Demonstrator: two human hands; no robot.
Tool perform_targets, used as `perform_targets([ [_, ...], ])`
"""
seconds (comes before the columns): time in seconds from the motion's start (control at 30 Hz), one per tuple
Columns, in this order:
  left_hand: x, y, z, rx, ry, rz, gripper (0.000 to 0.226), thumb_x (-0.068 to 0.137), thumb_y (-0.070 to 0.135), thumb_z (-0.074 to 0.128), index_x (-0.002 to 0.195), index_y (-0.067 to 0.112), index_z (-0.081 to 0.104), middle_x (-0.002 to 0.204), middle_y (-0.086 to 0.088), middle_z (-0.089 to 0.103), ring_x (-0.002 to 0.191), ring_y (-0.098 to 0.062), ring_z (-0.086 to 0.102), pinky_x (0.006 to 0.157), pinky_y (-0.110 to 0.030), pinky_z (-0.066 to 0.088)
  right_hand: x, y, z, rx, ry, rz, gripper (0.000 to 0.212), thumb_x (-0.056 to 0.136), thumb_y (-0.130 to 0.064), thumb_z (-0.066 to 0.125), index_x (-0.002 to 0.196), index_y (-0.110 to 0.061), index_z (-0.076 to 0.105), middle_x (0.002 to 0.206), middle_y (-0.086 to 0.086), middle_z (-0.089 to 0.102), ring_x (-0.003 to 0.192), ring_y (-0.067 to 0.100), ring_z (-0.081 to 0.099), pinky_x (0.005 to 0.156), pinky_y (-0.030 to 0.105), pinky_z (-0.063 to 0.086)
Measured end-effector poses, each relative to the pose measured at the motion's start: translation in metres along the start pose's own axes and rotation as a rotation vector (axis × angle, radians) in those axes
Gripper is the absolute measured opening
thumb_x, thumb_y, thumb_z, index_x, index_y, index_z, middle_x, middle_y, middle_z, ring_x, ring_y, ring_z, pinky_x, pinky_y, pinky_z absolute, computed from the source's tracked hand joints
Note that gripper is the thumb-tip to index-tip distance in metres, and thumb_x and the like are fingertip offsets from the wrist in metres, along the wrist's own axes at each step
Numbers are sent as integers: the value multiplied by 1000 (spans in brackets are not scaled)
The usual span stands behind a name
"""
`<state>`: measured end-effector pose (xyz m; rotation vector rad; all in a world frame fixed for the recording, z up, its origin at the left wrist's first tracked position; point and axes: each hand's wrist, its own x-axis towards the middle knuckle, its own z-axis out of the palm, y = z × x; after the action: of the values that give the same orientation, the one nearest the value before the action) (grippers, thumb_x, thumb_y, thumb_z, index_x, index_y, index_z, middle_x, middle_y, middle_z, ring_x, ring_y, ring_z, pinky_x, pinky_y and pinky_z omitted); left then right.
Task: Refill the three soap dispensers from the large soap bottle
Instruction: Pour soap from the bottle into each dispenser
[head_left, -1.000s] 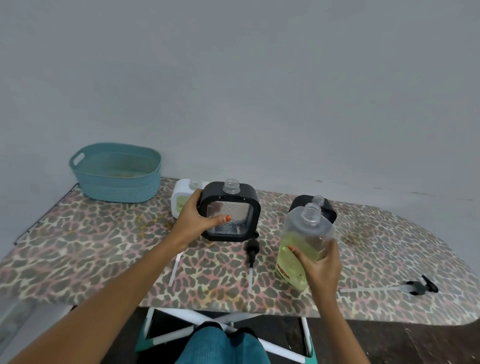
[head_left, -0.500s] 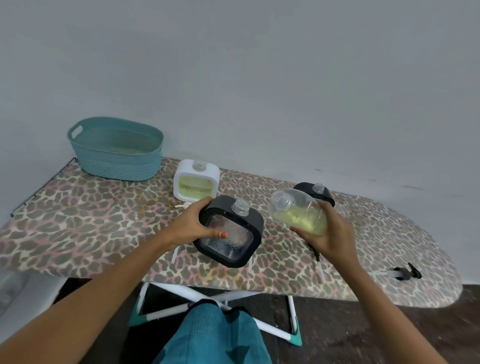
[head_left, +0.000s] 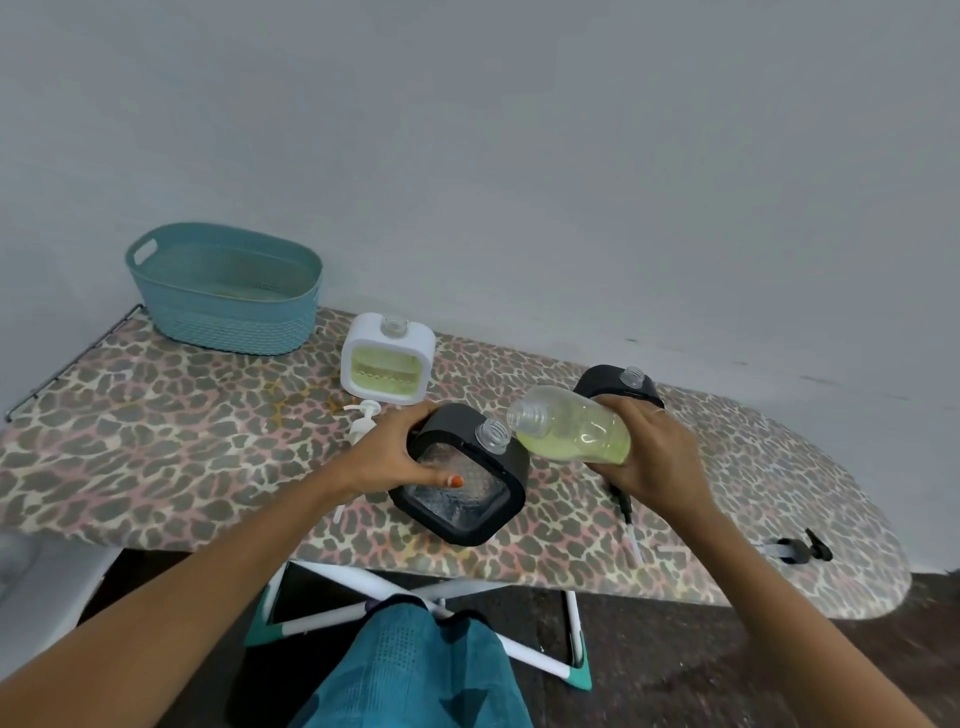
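My left hand (head_left: 392, 457) grips a black square soap dispenser (head_left: 467, 493) with a clear window, tilted toward the right above the board's near edge, its open neck uppermost. My right hand (head_left: 649, 457) holds the large clear soap bottle (head_left: 569, 423) tipped almost on its side, yellow-green soap pooled low inside, its open mouth just above and right of the dispenser's neck. A white dispenser (head_left: 387, 358) with green soap stands behind. A second black dispenser (head_left: 618, 384) stands partly hidden behind my right hand.
All rests on a leopard-print ironing board (head_left: 156, 447). A teal basket (head_left: 223, 291) sits at the back left. A white pump (head_left: 363, 418) lies by my left hand; black pumps lie at the right end (head_left: 800, 550) and below my right hand (head_left: 626, 512).
The soap bottle went from upright on the board to lifted and tipped toward the black dispenser. My left hand pulled that dispenser nearer and tilted it. The camera view dropped.
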<state>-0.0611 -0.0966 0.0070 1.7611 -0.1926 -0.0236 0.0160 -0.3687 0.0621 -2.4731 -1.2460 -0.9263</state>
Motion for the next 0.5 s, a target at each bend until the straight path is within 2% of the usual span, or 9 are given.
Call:
perform_targets([
  [0.13, 1, -2, 2, -21, -5, 11, 78, 41, 61, 78, 109, 36, 50, 112, 14, 58, 101, 9, 57, 82, -5, 44, 3, 3, -1, -33, 1, -59, 52, 72, -53, 53, 101, -10, 57, 85, 8, 72, 71, 26, 69, 53, 32, 54],
  [0.33, 4, -5, 4, -20, -10, 20, 78, 40, 63, 78, 108, 35, 50, 111, 12, 59, 100, 9, 58, 81, -5, 44, 6, 8, -2, -87, -31, -94, 52, 71, -49, 56, 96, -5, 65, 85, 7, 72, 72, 26, 69, 52, 32, 53],
  [0.43, 4, -5, 5, -22, -11, 24, 77, 40, 63, 78, 106, 36, 50, 110, 11, 59, 99, 9, 58, 81, -5, 44, 5, 10, -2, -112, -33, -101, 47, 65, -40, 72, 96, -6, 65, 84, 6, 72, 72, 26, 69, 54, 30, 51],
  [0.5, 4, -6, 5, -22, -10, 24, 76, 40, 63, 78, 106, 37, 50, 110, 11, 58, 99, 10, 58, 81, -5, 44, 5, 10, -3, -121, -45, -98, 52, 55, -30, 86, 96, -6, 66, 84, 7, 72, 73, 27, 69, 56, 30, 51],
])
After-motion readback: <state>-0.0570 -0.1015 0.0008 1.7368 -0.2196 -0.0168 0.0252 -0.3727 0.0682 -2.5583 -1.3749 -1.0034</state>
